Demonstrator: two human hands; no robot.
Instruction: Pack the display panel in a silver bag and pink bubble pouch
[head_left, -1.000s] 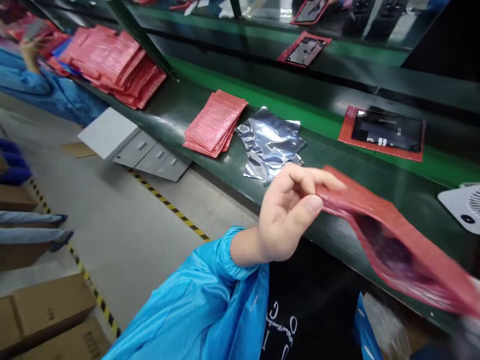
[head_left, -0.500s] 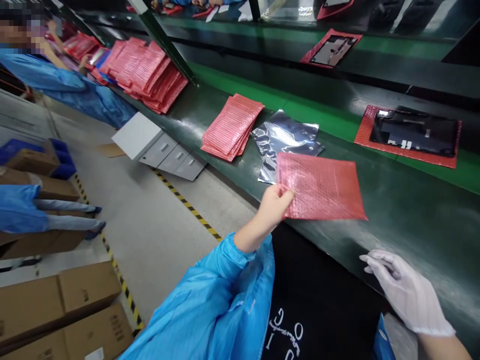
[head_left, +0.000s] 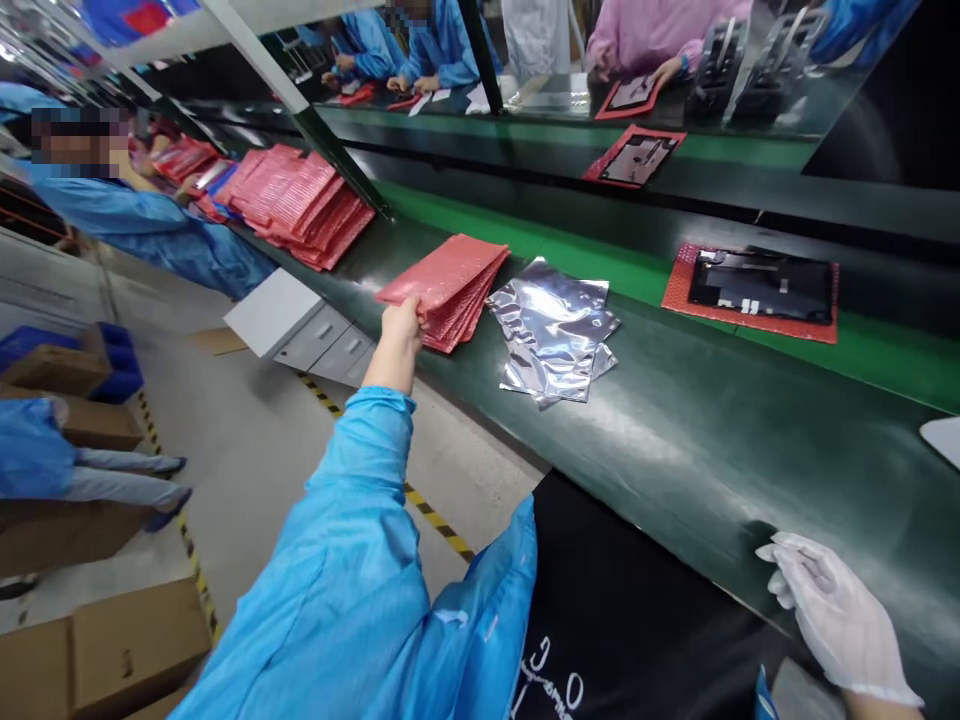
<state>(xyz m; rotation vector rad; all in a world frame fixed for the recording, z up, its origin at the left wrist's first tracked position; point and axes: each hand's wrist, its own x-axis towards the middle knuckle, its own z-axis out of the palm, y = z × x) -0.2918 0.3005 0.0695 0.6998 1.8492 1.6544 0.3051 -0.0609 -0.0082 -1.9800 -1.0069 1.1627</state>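
My bare left hand is closed on the near edge of a red bubble-wrap bag. That bag lies over a small stack of red bubble-wrap bags on the green bench. To the right of the stack, shiny silver antistatic bags overlap one another. My right hand, in a white glove, hovers by the bench's front edge with its fingers loosely bent and apart, and nothing shows in it.
A flat black device panel rests on a red bubble bag farther back, with a similar panel beyond. A larger pile of red bags is at the left, near a co-worker in blue. A white drawer cabinet stands beside the bench.
My left hand has carried the red bubble bag leftward from in front of the silver bags onto the small stack. My right hand stays near the front edge. The view has tilted up.
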